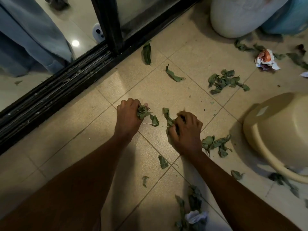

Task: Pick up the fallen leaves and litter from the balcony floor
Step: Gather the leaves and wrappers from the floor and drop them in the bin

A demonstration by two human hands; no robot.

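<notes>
My left hand [129,115] grips a bunch of dried green leaves [143,112] just above the beige tiled floor [93,144]. My right hand [186,130] curls around more leaves [167,116] to its left. A thin pale string [154,125] runs between both hands. Loose leaves lie around: one [147,53] by the door track, one [174,75] further right, a cluster [225,80] at the right, another cluster [215,144] beside my right wrist, and a small one [163,162] between my forearms. Crumpled paper [266,60] lies at the upper right, and another crumpled paper [195,216] near the bottom.
An upturned beige plastic basin [280,130] sits at the right. A white container [241,19] and a blue one [290,19] stand at the back right. A black sliding-door track [58,92] runs diagonally on the left, with a blue curtain [31,40] behind it.
</notes>
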